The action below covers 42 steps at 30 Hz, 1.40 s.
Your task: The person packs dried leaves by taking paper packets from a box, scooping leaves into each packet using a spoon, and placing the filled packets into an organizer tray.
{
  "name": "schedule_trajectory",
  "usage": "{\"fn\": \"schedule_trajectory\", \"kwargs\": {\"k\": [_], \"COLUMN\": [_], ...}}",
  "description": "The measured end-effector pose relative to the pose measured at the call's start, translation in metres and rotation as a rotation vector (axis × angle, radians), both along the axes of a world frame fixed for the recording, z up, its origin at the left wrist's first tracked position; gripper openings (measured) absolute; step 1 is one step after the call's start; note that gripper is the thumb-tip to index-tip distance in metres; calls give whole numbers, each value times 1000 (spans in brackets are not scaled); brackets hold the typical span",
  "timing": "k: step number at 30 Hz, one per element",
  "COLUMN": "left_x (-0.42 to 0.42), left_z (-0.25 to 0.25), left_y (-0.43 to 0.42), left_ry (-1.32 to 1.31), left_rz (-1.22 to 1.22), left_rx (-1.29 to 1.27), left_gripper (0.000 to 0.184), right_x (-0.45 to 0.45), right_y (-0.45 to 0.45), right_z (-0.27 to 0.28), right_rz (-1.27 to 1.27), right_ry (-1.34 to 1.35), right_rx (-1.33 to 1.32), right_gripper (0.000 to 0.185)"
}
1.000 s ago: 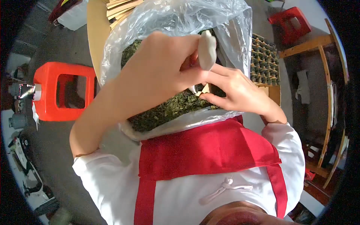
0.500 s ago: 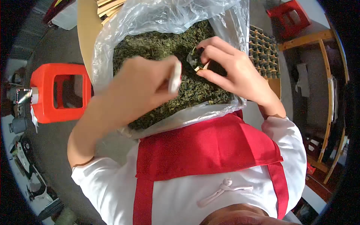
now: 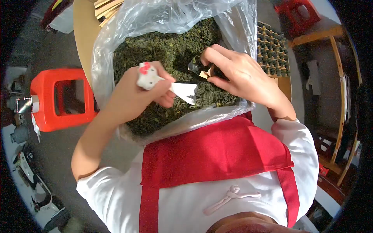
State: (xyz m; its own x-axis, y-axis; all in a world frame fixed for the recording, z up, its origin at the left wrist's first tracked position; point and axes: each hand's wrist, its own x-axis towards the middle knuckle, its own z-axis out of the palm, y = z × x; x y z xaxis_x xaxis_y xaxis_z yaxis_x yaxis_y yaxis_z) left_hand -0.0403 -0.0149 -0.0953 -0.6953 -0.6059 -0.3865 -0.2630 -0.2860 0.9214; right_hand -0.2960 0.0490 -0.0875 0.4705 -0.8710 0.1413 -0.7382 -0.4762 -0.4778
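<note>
My left hand (image 3: 149, 87) is closed around a white spoon (image 3: 184, 92) whose handle ends in a white cat's head with a red bow. The spoon's flat, flared end points right, over dark green dried leaves (image 3: 167, 48) that look like tea. Across from it, my right hand (image 3: 237, 72) pinches a small clear plastic bag (image 3: 194, 65) between thumb and fingers. A cream-coloured strip (image 3: 204, 73) shows at my right fingertips. What the bag contains is partly hidden by my fingers. The leaves fill a large clear plastic liner (image 3: 105, 58) in front of me.
To the right stands a divided tray (image 3: 272, 50) with many small dark-topped pieces in rows. Pale wooden strips (image 3: 107, 9) lie at the top left. A red stool (image 3: 42, 101) stands on the left, another red stool (image 3: 297, 17) at the far right, near a wooden shelf frame (image 3: 338, 97).
My left hand has turned, so the spoon's cat-head end faces up and its flared end now shows near the bag. My right hand has stayed almost in place, still pinching the bag.
</note>
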Motion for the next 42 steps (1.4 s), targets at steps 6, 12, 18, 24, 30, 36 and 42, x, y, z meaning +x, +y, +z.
{"fn": "schedule_trajectory", "kwargs": {"k": [6, 12, 18, 24, 30, 36, 42], "left_x": [19, 2, -13, -25, -42, -46, -43], "left_z": [39, 57, 61, 64, 70, 66, 82], "left_y": [4, 10, 9, 7, 7, 1, 6], "left_ry": [-44, -8, -89, -211, -135, -132, -197], "left_rz": [176, 276, 260, 69, -19, -95, -40], "left_rx": [-141, -377, -503, -770, -1096, -1000, -999], "left_gripper": [16, 12, 15, 11, 18, 17, 15], "right_x": [-1, -5, -7, -4, -6, -6, -6], "right_y": [0, 0, -1, 0, 2, 1, 1], "right_z": [0, -8, -5, -3, -7, -3, -2], "right_rz": [-31, -3, 20, -19, -29, 17, 33], "right_ry": [-60, -70, -51, -102, -93, -101, -61], "right_rx": [14, -53, -35, 0, -34, -52, -33], "right_gripper": [52, 54, 50, 52, 50, 45, 44]}}
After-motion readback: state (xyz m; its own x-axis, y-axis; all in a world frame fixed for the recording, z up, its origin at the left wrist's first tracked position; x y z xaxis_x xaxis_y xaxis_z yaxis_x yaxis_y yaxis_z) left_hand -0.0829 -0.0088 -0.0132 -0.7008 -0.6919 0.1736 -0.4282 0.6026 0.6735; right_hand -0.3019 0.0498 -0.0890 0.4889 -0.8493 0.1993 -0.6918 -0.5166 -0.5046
